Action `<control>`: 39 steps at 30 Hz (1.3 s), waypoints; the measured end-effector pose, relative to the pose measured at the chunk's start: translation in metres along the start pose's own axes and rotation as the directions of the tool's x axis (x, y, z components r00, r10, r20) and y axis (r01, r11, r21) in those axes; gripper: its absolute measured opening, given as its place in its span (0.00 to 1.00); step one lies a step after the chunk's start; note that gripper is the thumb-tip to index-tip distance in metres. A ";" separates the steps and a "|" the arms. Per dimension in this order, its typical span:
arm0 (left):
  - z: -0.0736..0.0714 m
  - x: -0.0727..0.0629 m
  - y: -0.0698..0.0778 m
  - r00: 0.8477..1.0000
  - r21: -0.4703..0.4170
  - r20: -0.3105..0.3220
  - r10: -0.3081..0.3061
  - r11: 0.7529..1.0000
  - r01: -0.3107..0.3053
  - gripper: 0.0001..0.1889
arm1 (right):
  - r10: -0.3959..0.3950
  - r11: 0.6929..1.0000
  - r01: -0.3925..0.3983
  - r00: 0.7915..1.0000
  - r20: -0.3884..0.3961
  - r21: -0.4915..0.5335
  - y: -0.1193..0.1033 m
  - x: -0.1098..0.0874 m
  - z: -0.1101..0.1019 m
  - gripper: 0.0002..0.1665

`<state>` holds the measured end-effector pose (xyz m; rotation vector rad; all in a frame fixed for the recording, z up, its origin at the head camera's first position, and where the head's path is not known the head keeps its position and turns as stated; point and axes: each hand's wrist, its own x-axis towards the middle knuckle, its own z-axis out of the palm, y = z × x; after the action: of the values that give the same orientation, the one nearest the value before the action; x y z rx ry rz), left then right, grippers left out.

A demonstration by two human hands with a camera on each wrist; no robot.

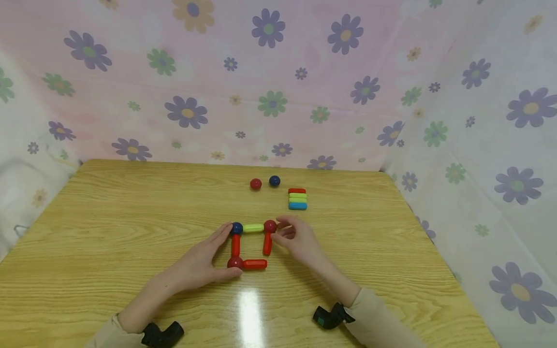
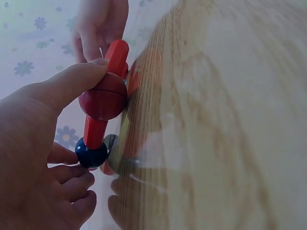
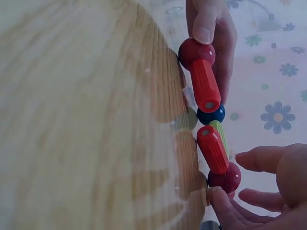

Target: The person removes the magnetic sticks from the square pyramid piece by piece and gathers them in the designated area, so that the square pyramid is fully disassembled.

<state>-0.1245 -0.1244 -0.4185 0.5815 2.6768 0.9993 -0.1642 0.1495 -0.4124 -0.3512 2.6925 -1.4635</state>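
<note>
Head view above, downward; wrist views close, sharing hands [image 1: 197,267].

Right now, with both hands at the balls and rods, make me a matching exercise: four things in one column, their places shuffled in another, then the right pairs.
Things
1. Left hand
2. Light-blue rod
3. Joined yellow-green rod
4. Loose dark-blue ball

Places
A. Beside the loose red ball
B. Between two corner balls
C. At the left side of the open square
D. Near end of the row of rods

Pairs: 1-C, 2-D, 3-B, 4-A
</note>
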 end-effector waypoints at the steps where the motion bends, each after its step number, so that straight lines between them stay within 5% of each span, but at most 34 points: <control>1: 0.000 0.000 0.000 1.000 0.001 -0.001 0.000 1.000 0.000 0.59 | 0.004 1.000 -0.004 1.000 0.010 -0.011 0.000 0.000 0.000 0.25; 19: -0.001 -0.001 0.000 1.000 0.001 -0.011 0.011 1.000 -0.010 0.59 | -0.056 0.993 0.055 0.998 -0.011 -0.104 0.001 0.003 0.019 0.33; 39: 0.000 -0.001 0.000 1.000 0.008 0.007 0.000 1.000 0.000 0.59 | -0.114 0.985 0.125 0.989 0.096 -0.118 0.008 -0.001 -0.003 0.32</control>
<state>-0.1234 -0.1249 -0.4182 0.5855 2.6761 0.9845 -0.1650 0.1563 -0.4174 -0.5809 2.7397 -1.2769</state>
